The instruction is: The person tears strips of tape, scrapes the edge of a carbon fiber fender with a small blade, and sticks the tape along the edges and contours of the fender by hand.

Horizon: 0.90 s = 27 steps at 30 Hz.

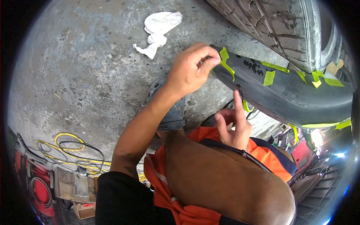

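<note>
A long black curved panel (270,88), which looks like a car body part, reaches in from the right. Strips of yellow-green tape (269,78) are stuck along its edges, and dark, rough marks show near the upper edge. At the panel's left end my left hand (191,67) pinches a strip of tape (228,70) between thumb and fingers. Below the panel is my right hand (237,129), index finger stretched up to the lower edge and thumb held apart; its other fingers are curled and partly hidden. A loose tape curl (246,106) hangs beside that index finger.
A large worn tyre (268,26) stands just above the panel. On the stained concrete floor lie a crumpled white cloth (159,28) and coiled yellow and black cables (75,150). Red equipment (39,189) stands lower left. My bent knee (232,183) fills the lower middle.
</note>
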Tool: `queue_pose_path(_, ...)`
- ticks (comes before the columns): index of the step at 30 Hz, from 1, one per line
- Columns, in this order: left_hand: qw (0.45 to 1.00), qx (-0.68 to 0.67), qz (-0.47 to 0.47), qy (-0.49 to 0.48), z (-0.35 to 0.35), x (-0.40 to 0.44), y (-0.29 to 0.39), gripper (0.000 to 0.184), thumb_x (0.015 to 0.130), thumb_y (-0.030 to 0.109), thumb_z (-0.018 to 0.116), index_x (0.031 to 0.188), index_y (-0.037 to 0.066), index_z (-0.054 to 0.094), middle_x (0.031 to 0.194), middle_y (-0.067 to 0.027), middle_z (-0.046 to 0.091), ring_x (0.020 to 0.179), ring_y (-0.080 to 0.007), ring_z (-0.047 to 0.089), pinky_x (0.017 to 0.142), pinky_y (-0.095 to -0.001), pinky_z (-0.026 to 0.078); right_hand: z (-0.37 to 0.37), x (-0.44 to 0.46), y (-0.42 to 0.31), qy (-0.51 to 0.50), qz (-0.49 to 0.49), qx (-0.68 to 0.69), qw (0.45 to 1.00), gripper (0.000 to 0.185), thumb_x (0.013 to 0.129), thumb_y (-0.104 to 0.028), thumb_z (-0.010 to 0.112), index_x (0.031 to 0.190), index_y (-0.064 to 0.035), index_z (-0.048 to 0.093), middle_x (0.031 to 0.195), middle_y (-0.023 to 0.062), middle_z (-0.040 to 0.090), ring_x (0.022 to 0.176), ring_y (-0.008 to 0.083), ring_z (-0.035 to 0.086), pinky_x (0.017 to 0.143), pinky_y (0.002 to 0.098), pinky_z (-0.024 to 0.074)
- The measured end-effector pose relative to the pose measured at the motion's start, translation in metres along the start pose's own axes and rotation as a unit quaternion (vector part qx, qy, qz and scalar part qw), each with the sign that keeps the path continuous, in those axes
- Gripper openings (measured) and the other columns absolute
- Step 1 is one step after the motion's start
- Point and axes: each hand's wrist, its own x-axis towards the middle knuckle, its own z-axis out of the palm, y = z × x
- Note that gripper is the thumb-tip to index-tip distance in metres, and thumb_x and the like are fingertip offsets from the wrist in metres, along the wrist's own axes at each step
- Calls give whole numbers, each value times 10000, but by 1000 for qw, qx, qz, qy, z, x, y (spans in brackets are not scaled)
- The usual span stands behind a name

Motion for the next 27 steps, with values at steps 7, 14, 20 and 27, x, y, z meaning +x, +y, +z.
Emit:
queue_pose_path(7, 993, 24, 111, -16, 4, 0, -4, 101, 938, 99, 712, 983, 11, 692, 1105, -98, 728, 917, -246, 697, 757, -329, 559, 4, 18, 0, -72, -72, -171, 980, 813, 909, -149, 744, 1589, -14, 318, 900, 130, 753, 666, 301, 728, 570, 404, 571)
queue_pose_path(14, 988, 59, 142, -10, 8, 0, -6, 94, 955, 73, 701, 1015, 3, 691, 1152, -114, 742, 941, -201, 710, 782, -297, 562, 11, 29, -1, -80, -18, -195, 977, 949, 929, -218, 732, 1619, 25, 129, 936, 144, 759, 660, 313, 722, 592, 411, 574)
queue_pose_path(20, 992, 39, 114, -23, 7, -1, -4, 83, 961, 60, 684, 1018, -1, 686, 1156, -123, 740, 963, -219, 719, 815, -310, 571, 14, 28, 8, -77, -44, -233, 969, 972, 929, -216, 737, 1621, 30, 100, 952, 130, 767, 643, 270, 720, 583, 378, 572)
queue_pose_path(27, 993, 25, 115, -22, 7, 0, -8, 83, 959, 46, 685, 1022, -8, 684, 1156, -133, 739, 957, -215, 718, 814, -315, 576, 17, 28, 13, -67, -65, -238, 967, 1007, 921, -215, 747, 1623, 28, 68, 984, 146, 767, 660, 267, 728, 589, 383, 583)
